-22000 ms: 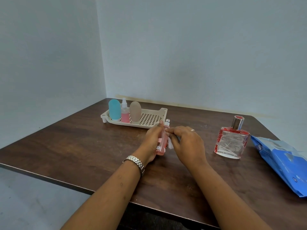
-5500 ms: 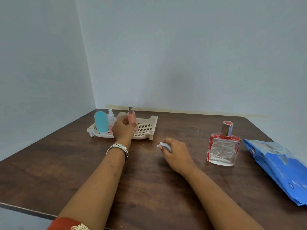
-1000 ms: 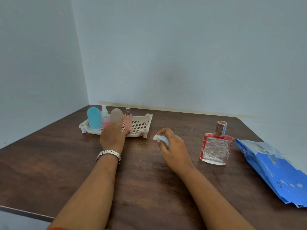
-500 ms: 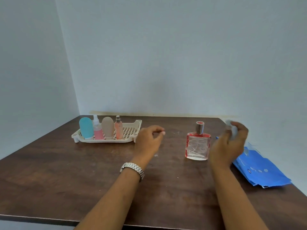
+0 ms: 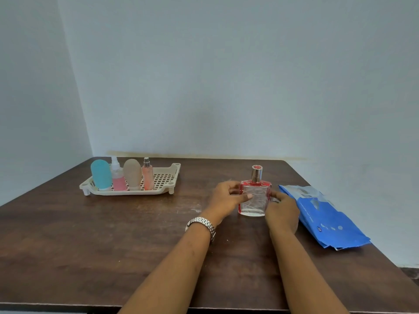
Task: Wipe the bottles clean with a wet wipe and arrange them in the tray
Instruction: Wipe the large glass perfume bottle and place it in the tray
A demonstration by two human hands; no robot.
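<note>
Gripping the perfume bottle (image 5: 255,198) upright on the table (image 5: 113,245), my left hand (image 5: 224,199) curls round its left side, thumb across the front. My right hand (image 5: 282,211) pinches a white wipe (image 5: 274,200) against the bottle's right edge. Four small bottles (image 5: 132,174) stand in the tray (image 5: 169,175), well apart; a blue pack (image 5: 328,220) lies beside my right hand.

The right hand (image 5: 282,210) covers the lower right corner of the glass bottle (image 5: 255,198); its fingers are mostly hidden, so what it holds cannot be told beyond a pale scrap. Both forearms run off the bottom edge. Print on the blue pack (image 5: 328,218) is too small to read. The small bottles (image 5: 132,175) hide the left end of the back wall of the tray (image 5: 127,192).
</note>
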